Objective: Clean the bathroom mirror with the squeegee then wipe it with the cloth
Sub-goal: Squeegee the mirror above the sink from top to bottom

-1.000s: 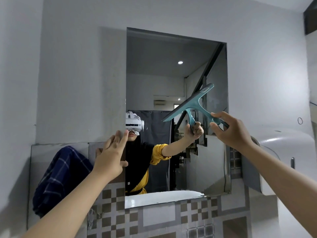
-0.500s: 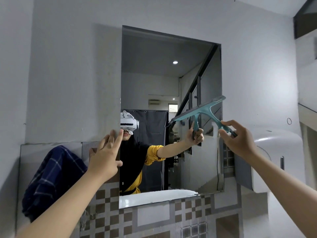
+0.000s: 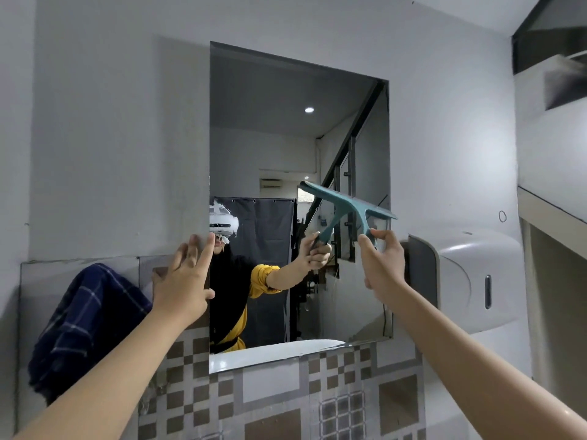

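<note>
The rectangular mirror [image 3: 273, 147] hangs on the grey wall, above patterned tiles. My right hand [image 3: 382, 265] grips the handle of a teal squeegee [image 3: 347, 203], whose blade lies against the mirror's right half, tilted down to the right. My left hand [image 3: 185, 277] rests flat with fingers spread on the mirror's left edge, holding nothing. A dark blue checked cloth [image 3: 85, 319] hangs at the left on the tiled ledge, apart from both hands. The mirror reflects a person in black and yellow holding the squeegee.
A white wall dispenser [image 3: 470, 281] sticks out just right of the mirror, close to my right wrist. Brown and grey patterned tiles [image 3: 286, 398] cover the wall below. A shelf edge [image 3: 552, 214] runs along the far right.
The squeegee blade has swung from tilting up to the right to tilting down to the right and sits lower on the glass. My left hand stays at the mirror's left edge.
</note>
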Tool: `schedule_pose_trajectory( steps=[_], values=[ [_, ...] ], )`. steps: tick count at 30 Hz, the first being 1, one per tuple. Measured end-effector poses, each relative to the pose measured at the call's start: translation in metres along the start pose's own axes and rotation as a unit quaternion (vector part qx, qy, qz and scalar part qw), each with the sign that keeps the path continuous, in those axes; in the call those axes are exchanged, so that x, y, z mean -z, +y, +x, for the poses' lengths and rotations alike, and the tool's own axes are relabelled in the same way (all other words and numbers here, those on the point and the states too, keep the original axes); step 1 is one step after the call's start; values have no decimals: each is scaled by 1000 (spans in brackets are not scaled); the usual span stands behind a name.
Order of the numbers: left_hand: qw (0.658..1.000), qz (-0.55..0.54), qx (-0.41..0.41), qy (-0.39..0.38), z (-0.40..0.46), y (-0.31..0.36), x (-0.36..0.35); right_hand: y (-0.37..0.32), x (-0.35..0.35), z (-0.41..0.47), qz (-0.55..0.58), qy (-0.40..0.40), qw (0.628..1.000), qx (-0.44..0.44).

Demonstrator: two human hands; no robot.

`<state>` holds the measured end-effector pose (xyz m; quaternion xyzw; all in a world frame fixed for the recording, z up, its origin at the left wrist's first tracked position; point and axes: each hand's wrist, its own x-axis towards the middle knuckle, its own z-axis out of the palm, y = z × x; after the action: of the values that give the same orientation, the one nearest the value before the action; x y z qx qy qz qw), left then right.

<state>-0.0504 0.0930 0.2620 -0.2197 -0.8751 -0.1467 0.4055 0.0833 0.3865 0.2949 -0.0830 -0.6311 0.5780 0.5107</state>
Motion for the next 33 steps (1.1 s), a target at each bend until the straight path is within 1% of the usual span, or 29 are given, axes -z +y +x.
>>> schedule_pose_trajectory(
  steps=[5, 9, 12, 14, 18, 20, 23, 27, 29, 33],
  values=[
    [1000, 30, -7, -6, -8, 0, 2, -31, -26, -23, 79, -4, 992, -101],
    [999, 48, 1, 2, -20, 4, 3, -45, -62, -45, 125, 17, 984, -128],
    [998, 61, 0, -14, -25, 3, -1, -45, -90, -60, 146, 31, 982, -116],
    [998, 66, -1, -17, -27, 2, -5, -48, -103, -72, 165, 18, 980, -110],
    [998, 67, -3, -6, -28, 1, -8, -54, -121, -96, 169, -7, 982, -82],
    [998, 64, -4, -4, -28, 0, -10, -53, -126, -100, 173, -5, 982, -80],
    [999, 53, -3, 7, -28, -1, -12, -50, -130, -107, 166, -11, 984, -62],
    [999, 48, 0, -1, -27, -1, -12, -41, -144, -121, 116, -41, 992, -13],
    [999, 44, -1, -1, -28, -1, -11, -38, -148, -123, 97, -39, 994, -3],
    [999, 33, -2, 1, -29, -3, -13, -35, -144, -122, 95, -51, 994, 19]
  ],
)
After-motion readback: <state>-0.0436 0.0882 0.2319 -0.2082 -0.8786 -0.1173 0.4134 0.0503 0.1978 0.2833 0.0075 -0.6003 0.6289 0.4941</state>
